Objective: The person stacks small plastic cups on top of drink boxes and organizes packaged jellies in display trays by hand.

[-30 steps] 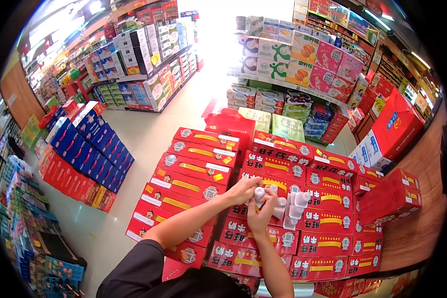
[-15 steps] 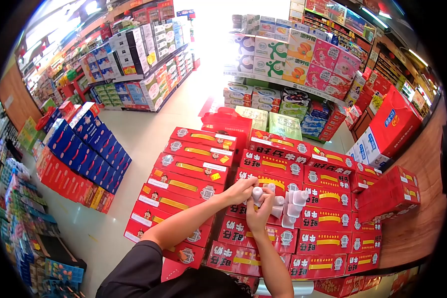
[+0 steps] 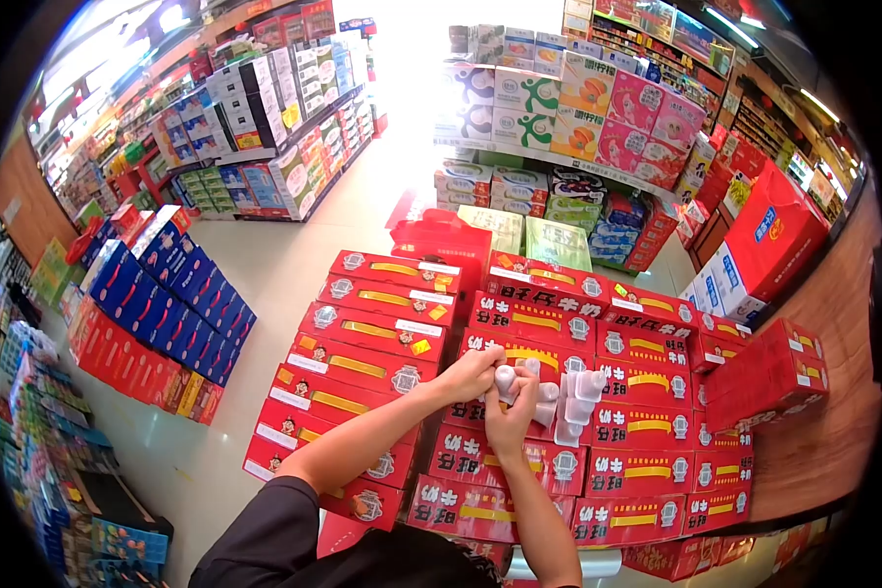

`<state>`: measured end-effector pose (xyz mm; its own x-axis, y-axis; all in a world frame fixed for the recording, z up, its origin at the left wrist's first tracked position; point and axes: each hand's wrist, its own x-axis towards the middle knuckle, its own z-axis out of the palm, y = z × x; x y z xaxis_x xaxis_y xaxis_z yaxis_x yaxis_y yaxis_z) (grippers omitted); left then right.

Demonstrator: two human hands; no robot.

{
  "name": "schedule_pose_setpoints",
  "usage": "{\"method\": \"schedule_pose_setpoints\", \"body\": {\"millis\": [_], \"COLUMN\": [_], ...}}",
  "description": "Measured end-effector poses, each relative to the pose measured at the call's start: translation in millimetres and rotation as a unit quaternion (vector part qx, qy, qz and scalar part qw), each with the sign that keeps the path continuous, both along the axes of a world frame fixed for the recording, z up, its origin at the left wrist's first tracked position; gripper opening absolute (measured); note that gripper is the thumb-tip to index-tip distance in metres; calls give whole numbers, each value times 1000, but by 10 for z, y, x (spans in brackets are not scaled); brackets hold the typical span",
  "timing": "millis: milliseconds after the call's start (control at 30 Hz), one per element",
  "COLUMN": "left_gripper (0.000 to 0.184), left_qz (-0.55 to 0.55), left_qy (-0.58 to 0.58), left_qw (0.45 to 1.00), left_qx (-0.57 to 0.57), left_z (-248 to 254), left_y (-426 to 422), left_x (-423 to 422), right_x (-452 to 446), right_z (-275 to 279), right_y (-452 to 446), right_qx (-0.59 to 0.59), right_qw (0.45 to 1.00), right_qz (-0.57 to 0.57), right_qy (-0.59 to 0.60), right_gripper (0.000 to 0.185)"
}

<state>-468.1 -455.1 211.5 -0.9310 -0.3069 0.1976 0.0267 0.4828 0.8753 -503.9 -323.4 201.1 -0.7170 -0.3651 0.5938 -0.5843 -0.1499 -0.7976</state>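
Left hand (image 3: 474, 374) and right hand (image 3: 508, 423) close their fingers round one white bottle (image 3: 505, 376) over red milk cartons (image 3: 542, 312); white bottles (image 3: 580, 397) sit beside at 3 o'clock, whether handled or unhandled unclear.

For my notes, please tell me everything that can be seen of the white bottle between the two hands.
The bottle is small, white and smooth, seemingly plastic, with a rounded top facing the camera. The right hand has its fingers around it; the left hand meets its other side. They hide its lower part. It is above the red boxes.
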Motion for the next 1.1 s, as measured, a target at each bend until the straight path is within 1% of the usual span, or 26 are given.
{"method": "schedule_pose_setpoints", "body": {"millis": [100,200,300,400,600,767,867,1000,1100], "left_gripper": [15,22,27,28,30,32,32,28,23], "left_qz": [12,45,56,61,54,64,68,25,-11], "left_qy": [8,-39,-50,-56,-76,-90,-72,-46,9], "left_qw": [1000,997,994,994,993,991,992,998,999], "left_qx": [-23,-56,-75,-67,-67,-75,-78,-43,-36], "left_z": [12,156,183,175,227,170,148,165,176], "left_y": [-8,39,41,39,52,53,56,57,26], "left_x": [2,56,72,71,87,71,69,78,65], "right_x": [5,4,-15,-12,-9,-2,-9,28,29], "right_z": [-15,-18,-63,-64,-28,-71,-60,-14,20], "right_y": [18,13,1,-10,-5,-12,-7,41,51], "right_qx": [8,5,3,7,3,3,5,8,-10], "right_qw": [999,999,999,1000,1000,1000,1000,1000,1000], "right_qz": [23,21,27,1,3,2,-1,-4,5], "right_qy": [-42,-38,-43,-16,-5,-19,-8,-5,-4], "right_gripper": [34,34,34,34,34,35,35,34,35]}}
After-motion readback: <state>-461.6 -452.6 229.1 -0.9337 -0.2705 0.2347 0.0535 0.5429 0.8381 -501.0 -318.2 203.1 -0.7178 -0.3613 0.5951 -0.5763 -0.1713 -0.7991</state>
